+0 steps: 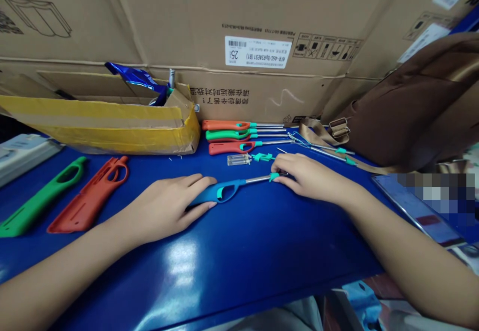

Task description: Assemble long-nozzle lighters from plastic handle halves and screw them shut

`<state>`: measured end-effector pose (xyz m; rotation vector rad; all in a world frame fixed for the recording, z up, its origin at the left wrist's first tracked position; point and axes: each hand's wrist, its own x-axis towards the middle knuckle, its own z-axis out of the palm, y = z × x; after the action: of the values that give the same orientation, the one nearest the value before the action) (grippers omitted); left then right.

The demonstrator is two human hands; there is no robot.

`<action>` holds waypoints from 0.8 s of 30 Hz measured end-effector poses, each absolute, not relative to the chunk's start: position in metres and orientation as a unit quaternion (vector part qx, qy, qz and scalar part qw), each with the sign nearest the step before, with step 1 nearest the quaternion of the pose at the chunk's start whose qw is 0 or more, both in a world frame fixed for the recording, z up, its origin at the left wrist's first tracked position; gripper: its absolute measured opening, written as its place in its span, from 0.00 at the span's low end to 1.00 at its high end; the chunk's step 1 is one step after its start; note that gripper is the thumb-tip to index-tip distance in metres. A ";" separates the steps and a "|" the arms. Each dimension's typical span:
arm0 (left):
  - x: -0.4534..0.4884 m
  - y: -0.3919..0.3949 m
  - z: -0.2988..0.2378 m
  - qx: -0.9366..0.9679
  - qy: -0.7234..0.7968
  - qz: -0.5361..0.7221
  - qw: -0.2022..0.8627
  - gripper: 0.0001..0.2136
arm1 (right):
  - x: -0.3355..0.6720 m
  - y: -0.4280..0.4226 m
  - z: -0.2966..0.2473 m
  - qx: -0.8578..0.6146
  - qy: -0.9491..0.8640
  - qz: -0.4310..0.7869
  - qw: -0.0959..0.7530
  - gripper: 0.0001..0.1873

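My left hand (179,204) is wrapped around the handle of a blue long-necked lighter (229,191), which lies low over the blue table with its metal tube towards the right. A teal trigger shows in its loop. Near the tube's far end, the fingers of my right hand (299,171) are closed on a small teal collar (274,177); the very tip is partly hidden. Just beyond lie a clear fuel tank (238,159) and several small teal pieces (262,157). Metal tubes with teal collars (328,153) rest behind my right hand.
Lighters with orange, green and red handles (226,147) are lined up at the back. Green (45,196) and red (90,196) handle shells lie left. A yellow-taped carton (123,139), a large cardboard box (149,17), a brown bag (411,106) and a phone (415,211) surround the work area.
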<state>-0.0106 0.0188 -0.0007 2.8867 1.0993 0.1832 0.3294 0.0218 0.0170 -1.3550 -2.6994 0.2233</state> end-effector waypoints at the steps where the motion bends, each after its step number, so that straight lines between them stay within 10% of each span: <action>1: -0.010 0.019 -0.001 0.933 0.355 0.056 0.032 0.21 | 0.328 0.022 0.016 -0.447 -0.889 0.077 0.059 0.04; 11: -0.006 0.010 -0.002 0.917 0.359 0.100 0.139 0.22 | 0.321 0.017 0.011 -0.397 -0.907 0.081 0.114 0.07; 24: 0.016 -0.007 0.017 0.471 0.403 0.125 0.775 0.18 | 0.305 0.000 0.014 -0.278 -0.946 0.005 0.168 0.13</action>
<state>0.0157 -0.0068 0.0167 1.0191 0.8733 0.2714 0.3047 0.0004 0.0143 -0.7906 -2.6893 0.0140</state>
